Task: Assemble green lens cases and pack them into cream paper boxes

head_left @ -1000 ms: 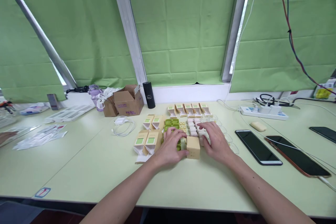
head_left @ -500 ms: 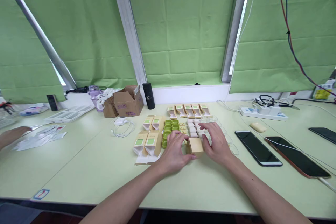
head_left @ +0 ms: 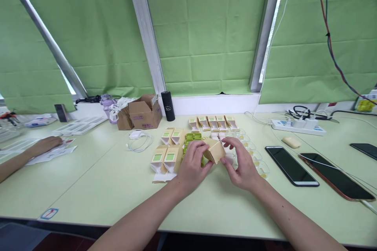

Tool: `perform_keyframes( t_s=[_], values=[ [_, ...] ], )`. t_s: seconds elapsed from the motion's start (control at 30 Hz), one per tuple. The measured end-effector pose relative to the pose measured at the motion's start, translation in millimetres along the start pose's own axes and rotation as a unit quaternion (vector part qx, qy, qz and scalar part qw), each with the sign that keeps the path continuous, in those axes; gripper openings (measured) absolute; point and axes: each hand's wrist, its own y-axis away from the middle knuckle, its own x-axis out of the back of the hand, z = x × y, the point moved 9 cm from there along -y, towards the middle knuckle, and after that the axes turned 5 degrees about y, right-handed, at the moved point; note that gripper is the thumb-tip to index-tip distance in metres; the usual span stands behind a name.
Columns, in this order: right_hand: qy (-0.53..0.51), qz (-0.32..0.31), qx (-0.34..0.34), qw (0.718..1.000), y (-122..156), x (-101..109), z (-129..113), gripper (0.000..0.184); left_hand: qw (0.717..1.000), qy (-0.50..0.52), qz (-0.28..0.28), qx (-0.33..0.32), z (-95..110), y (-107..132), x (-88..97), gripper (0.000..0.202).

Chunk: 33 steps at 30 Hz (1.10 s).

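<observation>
Both hands on one small kraft carton, lifted over the green table.

Small carton (head_left: 216, 151): matte tan cardboard, boxy, plain faces; tilted, one corner toward the window, long axis running roughly left-right and raised at the left. Left hand (head_left: 193, 164) fingers curl closed on its left end; right hand (head_left: 243, 166) fingertips pinch its right lower edge. Carton sits just above the green plastic trays (head_left: 192, 138), right of the flat-packed label boxes (head_left: 165, 157).
</observation>
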Motion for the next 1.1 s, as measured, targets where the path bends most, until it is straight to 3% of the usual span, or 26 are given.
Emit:
perform_keyframes(
  t_s=[0.47, 0.7, 1.1],
  values=[
    [0.027, -0.004, 0.03, 0.999, 5.0, -14.7, -11.7, 0.06, 0.966, -0.174, 0.058, -0.181, 37.2, -1.0, -0.1, 0.039],
    [0.051, -0.01, 0.041, 0.998, 7.6, -20.7, -14.4, 0.064, 0.957, -0.211, 0.043, -0.195, 42.7, -0.8, -1.7, 0.028],
    [0.05, 0.002, 0.014, 0.999, 11.4, -25.8, -6.3, 0.071, 0.96, -0.212, 0.029, -0.182, 38.7, 1.7, -7.4, 0.031]
  ],
)
